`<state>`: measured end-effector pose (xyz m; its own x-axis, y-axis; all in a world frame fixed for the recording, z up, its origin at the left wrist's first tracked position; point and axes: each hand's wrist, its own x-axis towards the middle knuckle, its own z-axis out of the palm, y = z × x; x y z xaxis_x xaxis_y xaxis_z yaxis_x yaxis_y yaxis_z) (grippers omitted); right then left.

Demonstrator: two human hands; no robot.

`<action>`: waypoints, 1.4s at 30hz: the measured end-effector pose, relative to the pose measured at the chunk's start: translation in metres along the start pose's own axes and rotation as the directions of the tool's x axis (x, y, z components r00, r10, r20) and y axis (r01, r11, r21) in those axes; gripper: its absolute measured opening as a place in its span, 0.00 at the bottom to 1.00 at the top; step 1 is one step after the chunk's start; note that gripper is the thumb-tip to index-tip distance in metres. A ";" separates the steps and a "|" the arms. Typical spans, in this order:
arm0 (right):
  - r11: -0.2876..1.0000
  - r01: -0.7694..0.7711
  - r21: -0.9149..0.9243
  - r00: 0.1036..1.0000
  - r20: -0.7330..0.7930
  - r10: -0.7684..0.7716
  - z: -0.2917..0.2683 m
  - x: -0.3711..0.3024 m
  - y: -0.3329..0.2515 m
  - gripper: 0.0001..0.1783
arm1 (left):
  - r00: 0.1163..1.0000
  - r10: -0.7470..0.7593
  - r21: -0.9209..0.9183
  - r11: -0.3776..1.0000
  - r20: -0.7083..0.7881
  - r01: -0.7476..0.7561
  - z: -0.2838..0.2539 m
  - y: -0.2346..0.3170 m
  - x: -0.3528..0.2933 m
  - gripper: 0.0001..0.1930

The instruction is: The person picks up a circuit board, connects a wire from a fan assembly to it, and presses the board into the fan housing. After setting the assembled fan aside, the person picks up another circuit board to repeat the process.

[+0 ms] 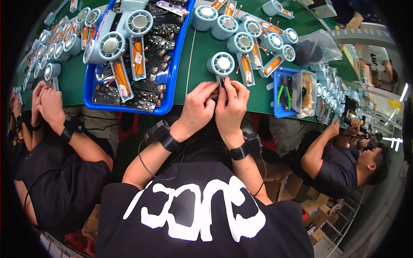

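Observation:
Both hands meet at the table's front edge on one light blue handheld fan [223, 63], its round ringed head pointing away from me. Closed fingers of my left hand [198, 108] grip the left side of its handle. Opposite them, my right hand [232, 103] pinches the handle's right side, thumb and fingertips near a small dark part. What the fingertips do inside the handle is mostly hidden. Just beyond lie several similar fans [240, 42], some with open handles showing orange battery packs [247, 69] and thin wires.
Left of my hands, a blue tray [170, 92] holds black circuit boards [144, 96] and fans. To the right, a smaller blue tray [279, 112] carries green-handled pliers [284, 95] and a clear box [304, 84]. A clear plastic bag [320, 46] lies behind it. Co-workers sit on both sides.

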<state>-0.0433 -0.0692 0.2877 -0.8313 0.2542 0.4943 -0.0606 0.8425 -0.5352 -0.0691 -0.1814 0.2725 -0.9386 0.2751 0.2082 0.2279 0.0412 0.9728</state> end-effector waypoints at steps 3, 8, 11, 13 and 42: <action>0.999 -0.007 0.031 1.000 0.018 0.007 -0.004 0.003 0.004 0.17 | 1.000 0.029 -0.006 1.000 -0.010 -0.029 0.001 0.000 0.003 0.22; 1.000 0.017 0.023 0.999 0.030 -0.018 -0.008 0.005 0.005 0.17 | 0.998 0.046 0.000 0.999 -0.041 -0.046 0.004 -0.006 0.002 0.20; 0.998 0.069 -0.002 0.997 0.038 -0.068 -0.011 0.005 0.007 0.17 | 0.997 0.058 0.030 0.998 -0.054 -0.057 0.004 -0.006 0.000 0.19; 0.996 0.091 -0.006 0.995 0.036 -0.091 -0.012 0.003 0.007 0.17 | 0.997 0.061 0.055 0.997 -0.049 -0.059 0.004 -0.006 0.000 0.18; 0.982 -0.138 0.126 0.943 0.321 0.091 -0.020 0.002 0.009 0.19 | 0.988 0.064 0.265 0.964 -0.139 -0.025 0.005 -0.007 -0.010 0.13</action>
<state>-0.0344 -0.0517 0.2969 -0.9665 0.1640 0.1973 -0.0146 0.7325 -0.6806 -0.0599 -0.1796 0.2634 -0.9490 0.1406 0.2823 0.3120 0.2873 0.9056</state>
